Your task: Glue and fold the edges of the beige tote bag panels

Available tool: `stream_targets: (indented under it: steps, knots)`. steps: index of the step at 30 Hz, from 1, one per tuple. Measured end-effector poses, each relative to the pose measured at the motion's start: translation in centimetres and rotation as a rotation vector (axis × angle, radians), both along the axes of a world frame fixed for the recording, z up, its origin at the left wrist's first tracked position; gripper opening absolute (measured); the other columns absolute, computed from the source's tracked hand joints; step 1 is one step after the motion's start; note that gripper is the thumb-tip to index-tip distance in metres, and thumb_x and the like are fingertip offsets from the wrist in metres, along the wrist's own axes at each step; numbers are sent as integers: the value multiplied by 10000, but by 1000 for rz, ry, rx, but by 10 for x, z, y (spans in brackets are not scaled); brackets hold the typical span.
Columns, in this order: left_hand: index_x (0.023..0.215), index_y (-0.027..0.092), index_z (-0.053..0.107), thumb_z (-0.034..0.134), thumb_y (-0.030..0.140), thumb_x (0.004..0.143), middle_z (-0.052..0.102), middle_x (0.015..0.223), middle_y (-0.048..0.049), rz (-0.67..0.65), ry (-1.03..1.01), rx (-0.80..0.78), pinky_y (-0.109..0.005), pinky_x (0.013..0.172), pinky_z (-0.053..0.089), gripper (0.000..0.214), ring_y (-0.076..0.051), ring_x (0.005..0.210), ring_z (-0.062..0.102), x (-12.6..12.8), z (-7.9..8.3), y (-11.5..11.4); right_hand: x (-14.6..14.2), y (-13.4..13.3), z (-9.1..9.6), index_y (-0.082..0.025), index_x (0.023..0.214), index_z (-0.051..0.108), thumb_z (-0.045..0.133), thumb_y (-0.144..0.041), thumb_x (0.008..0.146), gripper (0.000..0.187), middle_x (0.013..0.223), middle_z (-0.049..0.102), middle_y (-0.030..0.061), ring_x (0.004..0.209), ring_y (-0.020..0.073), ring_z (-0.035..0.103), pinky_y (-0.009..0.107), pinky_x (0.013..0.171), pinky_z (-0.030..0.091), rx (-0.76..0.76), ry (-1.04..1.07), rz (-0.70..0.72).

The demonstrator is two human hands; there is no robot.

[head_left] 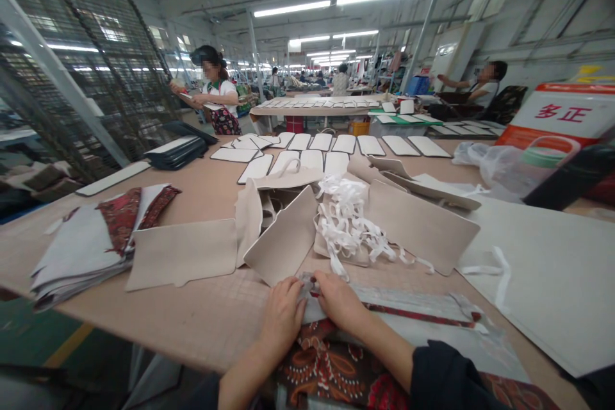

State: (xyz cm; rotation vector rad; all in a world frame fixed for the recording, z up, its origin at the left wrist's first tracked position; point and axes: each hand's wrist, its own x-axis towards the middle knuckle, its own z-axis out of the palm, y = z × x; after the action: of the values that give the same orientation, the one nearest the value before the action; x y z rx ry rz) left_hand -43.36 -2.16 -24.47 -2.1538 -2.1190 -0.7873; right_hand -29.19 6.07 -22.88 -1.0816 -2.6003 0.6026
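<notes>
My left hand (283,309) and my right hand (339,300) are close together at the near edge of the table. Both have their fingers closed on the corner of a dark red and brown patterned fabric (327,368) with a pale grey backing (418,333). A narrow red strip runs along the fabric to the right of my right hand. The exact grip of the fingertips is partly hidden. Just beyond my hands lie a tangled heap of white tape (343,211) and stiff beige panels (283,234).
Folded grey-backed fabric (86,243) lies at left, near a dark stack of panels (180,152). White panels with dark edges (300,142) line the far side. A large pale sheet (552,269) and a plastic bag (494,163) are at right. Another person (218,93) stands beyond the table.
</notes>
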Motion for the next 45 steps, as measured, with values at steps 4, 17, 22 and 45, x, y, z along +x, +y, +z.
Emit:
stream_targets:
  steps: [4, 17, 22, 45]
  knots:
    - [1121, 171, 509, 499, 195, 786, 622, 1001, -71, 74, -176, 1, -380, 843, 441, 336, -209, 948, 564, -1, -2, 8, 11, 1, 3, -157, 1121, 476, 411, -32, 716, 429, 965, 605, 66, 884, 155, 556, 243, 785, 413, -83, 121, 42]
    - [1118, 172, 546, 516, 181, 715, 647, 910, -48, 126, -522, -122, -359, 853, 420, 405, -199, 887, 585, 6, -1, 13, 11, 4, -2, -155, 1168, 458, 404, -53, 730, 452, 899, 596, 60, 823, 169, 557, 300, 783, 436, -244, 367, 82]
    - [1168, 120, 481, 531, 175, 692, 604, 718, 3, 78, -782, -209, -293, 736, 450, 482, -166, 726, 589, 4, 0, 20, 5, 19, -14, -145, 1141, 465, 354, -4, 740, 439, 979, 578, 79, 878, 151, 542, 297, 812, 437, -112, 449, 211]
    - [867, 149, 592, 420, 79, 817, 594, 827, -55, -71, 456, 24, -363, 716, 437, 192, -207, 771, 531, 13, -4, 3, -22, 42, -8, -150, 741, 591, 443, -135, 818, 168, 794, 557, 52, 693, 153, 501, 258, 586, 364, 163, -46, 399]
